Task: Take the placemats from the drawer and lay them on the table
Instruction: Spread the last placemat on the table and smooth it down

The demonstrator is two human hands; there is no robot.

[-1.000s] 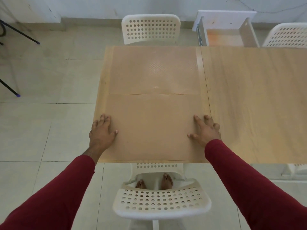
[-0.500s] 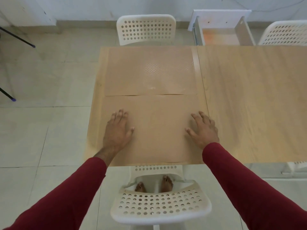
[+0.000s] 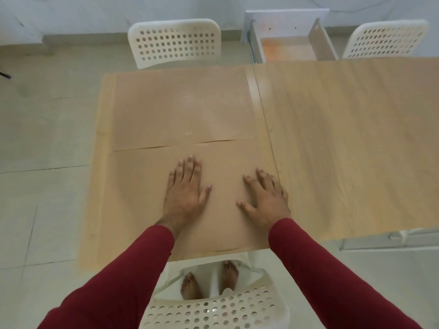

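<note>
Two tan placemats lie flat on the left part of the wooden table (image 3: 351,143). The far placemat (image 3: 183,108) reaches the table's back edge. The near placemat (image 3: 142,198) meets it along a seam and runs to the front edge. My left hand (image 3: 185,193) rests palm down near the middle of the near placemat, fingers spread. Close beside it, my right hand (image 3: 266,198) lies palm down near the mat's right edge, fingers apart. Neither hand holds anything. The white drawer (image 3: 289,46) stands pulled out beyond the table's far edge, and its visible part shows no placemat.
White perforated chairs stand around the table: one at the far side (image 3: 174,42), one at the far right (image 3: 384,39), and one right below me (image 3: 213,307) with my bare feet under it. Tiled floor spreads to the left.
My left hand has slid rightward across the near placemat from its left edge to its middle. My right hand has shifted slightly left. The view has moved a little to the left.
</note>
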